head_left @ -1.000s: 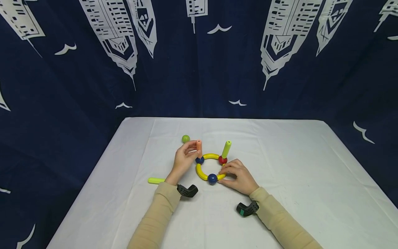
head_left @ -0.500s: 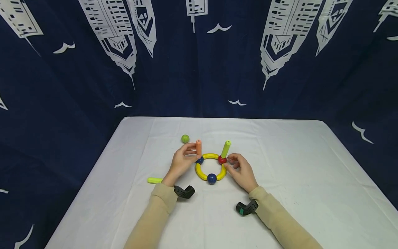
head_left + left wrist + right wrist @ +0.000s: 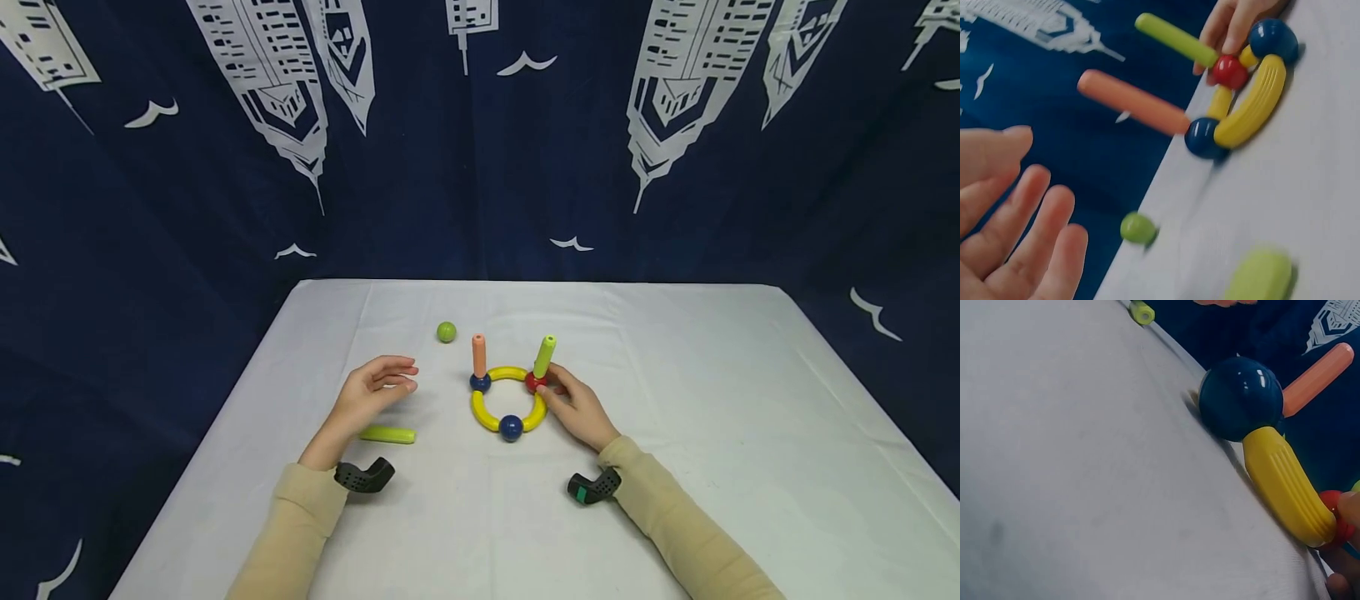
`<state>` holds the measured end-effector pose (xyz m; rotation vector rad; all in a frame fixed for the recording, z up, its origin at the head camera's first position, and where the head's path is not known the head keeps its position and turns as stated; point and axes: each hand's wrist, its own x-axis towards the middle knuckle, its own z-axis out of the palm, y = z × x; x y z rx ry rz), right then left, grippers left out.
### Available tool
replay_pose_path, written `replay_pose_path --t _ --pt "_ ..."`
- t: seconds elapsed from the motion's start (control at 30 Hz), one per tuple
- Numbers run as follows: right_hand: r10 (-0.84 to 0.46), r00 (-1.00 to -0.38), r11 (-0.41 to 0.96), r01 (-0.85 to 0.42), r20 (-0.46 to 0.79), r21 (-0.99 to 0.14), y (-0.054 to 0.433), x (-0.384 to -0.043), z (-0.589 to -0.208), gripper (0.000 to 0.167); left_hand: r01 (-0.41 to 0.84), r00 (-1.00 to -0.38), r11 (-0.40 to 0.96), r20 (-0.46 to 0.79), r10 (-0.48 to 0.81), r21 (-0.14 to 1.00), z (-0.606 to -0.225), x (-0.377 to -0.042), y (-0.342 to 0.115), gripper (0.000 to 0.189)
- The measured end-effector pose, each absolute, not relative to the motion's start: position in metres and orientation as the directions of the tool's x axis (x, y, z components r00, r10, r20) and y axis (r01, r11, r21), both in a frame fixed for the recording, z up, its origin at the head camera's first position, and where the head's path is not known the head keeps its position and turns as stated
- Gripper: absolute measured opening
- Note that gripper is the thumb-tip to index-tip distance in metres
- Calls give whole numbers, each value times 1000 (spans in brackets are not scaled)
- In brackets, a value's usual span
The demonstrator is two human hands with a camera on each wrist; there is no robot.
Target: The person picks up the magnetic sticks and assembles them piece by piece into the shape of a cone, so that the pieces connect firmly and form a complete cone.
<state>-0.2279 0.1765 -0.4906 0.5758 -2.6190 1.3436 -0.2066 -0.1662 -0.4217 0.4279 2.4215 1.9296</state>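
Observation:
Three curved yellow rods [image 3: 483,414] link two blue balls [image 3: 511,427] and a red ball [image 3: 1230,72] into a ring lying on the table. An orange stick [image 3: 479,357] rises from the far-left blue ball, and a green stick [image 3: 544,357] leans up from the red one. My right hand [image 3: 581,410] pinches the red ball at the ring's right side. To the left of the ring, my left hand [image 3: 366,402] hovers with relaxed fingers and holds nothing. Just beneath it lies a loose green stick [image 3: 390,435], partly hidden by the wrist.
A small green ball [image 3: 446,332] sits behind the ring, toward the back of the white-covered table [image 3: 675,358]. Beyond the far edge hangs a dark blue cloth [image 3: 480,167] with white buildings and birds. Each wrist wears a black camera [image 3: 365,476].
My left hand has let go of the orange stick and moved left; the stick stands by itself. My right hand has shifted from the yellow rod at front right up to the red ball.

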Motion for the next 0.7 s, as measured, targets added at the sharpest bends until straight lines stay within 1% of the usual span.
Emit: replay_pose_path --t 0.17,0.33,0.43,0.53,0.7 --pt "-260 -923 515 -380 283 -768 177 -229 -490 38 188 -956 159 144 255 969 -434 -203 -191 43" --pt "-247 -928 504 -370 280 -781 177 -228 -490 35 130 -949 169 73 305 977 -451 -202 -204 42" --pt "-239 -929 504 -368 284 -781 177 -227 -490 34 96 -934 231 7 357 968 -461 -202 -208 43" --pt "-231 -929 506 -368 289 -780 177 -226 -491 33 93 -913 297 -37 406 950 -465 -202 -210 44" --pt "-214 -929 511 -369 302 -776 176 -225 -491 32 141 -889 367 -45 456 919 -466 -200 -210 42"
